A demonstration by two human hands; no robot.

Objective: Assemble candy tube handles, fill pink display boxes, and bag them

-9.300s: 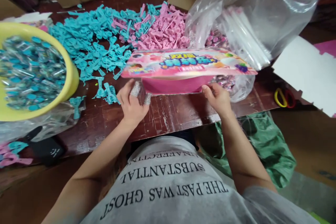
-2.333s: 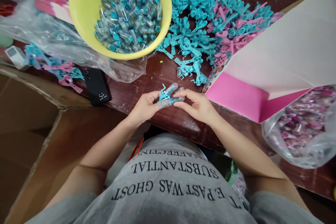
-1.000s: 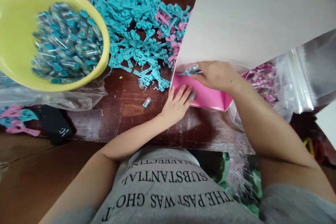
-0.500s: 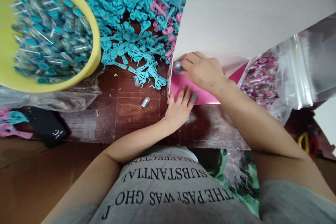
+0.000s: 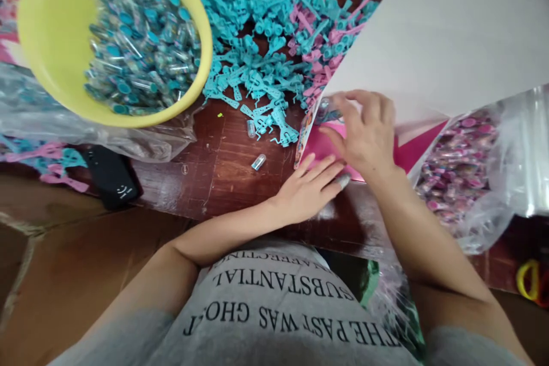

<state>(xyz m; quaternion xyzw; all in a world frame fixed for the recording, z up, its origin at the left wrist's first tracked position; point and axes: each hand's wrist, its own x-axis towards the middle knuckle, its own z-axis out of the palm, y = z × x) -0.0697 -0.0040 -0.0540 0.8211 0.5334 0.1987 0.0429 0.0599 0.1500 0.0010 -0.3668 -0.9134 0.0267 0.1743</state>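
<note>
My left hand [image 5: 311,190] lies flat with its fingers stretched out, pressing on the front edge of an open pink box [image 5: 405,151]; one fingertip wears a grey cot. My right hand [image 5: 366,128] hovers inside the box with its fingers spread apart. A small clear tube with a teal piece [image 5: 323,108] lies in the box's left corner, just past my right fingertips. The box's white lid [image 5: 437,34] stands raised behind my right hand.
A yellow bowl [image 5: 43,40] of teal-capped tubes [image 5: 141,51] sits at the left on plastic film. Piles of teal [image 5: 257,28] and pink [image 5: 319,51] plastic pieces lie behind. Two loose tubes [image 5: 258,162], a black phone [image 5: 111,174] and a bag of pink items [image 5: 458,166] are nearby.
My right hand carried the assembled tube into the pink box's left corner and has now spread its fingers off it. My left hand has stayed flat on the box's front edge.
</note>
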